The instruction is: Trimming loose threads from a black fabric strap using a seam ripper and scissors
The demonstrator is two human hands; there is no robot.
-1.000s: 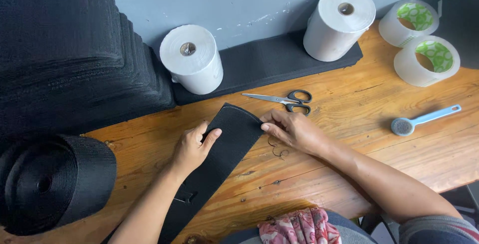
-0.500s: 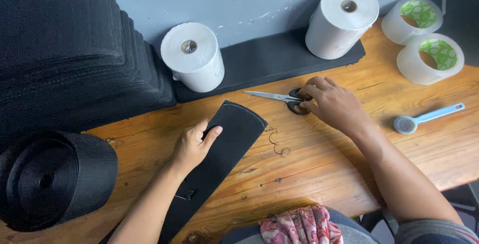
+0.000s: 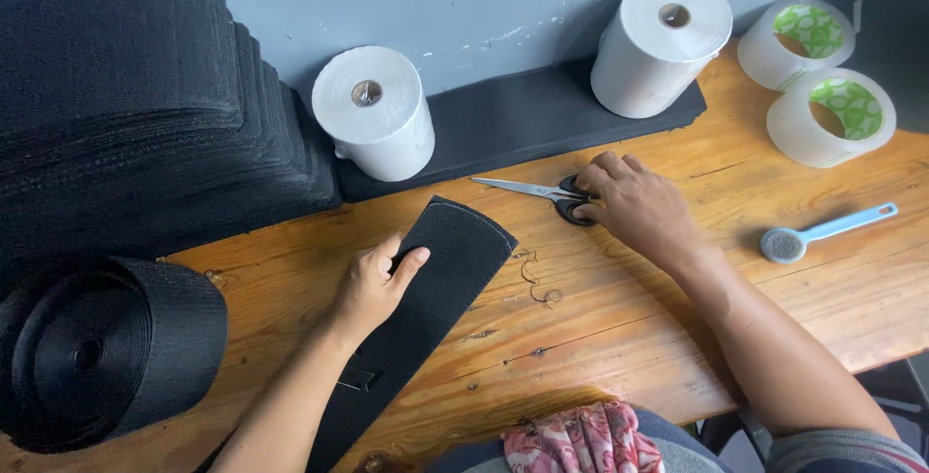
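Scissors (image 3: 542, 192) lie on the worktop (image 3: 735, 270); the right hand (image 3: 634, 207) curls over their handles. Left hand (image 3: 373, 284) presses spread fingers flat on the black strap (image 3: 455, 251).

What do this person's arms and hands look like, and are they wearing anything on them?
Both are bare: no gloves, rings, watch or bracelets show on the left hand or the right hand. The forearms are uncovered too. Only the right arm shows clothing, a grey short sleeve at the picture's lower edge. The fingernails look short and unpainted.
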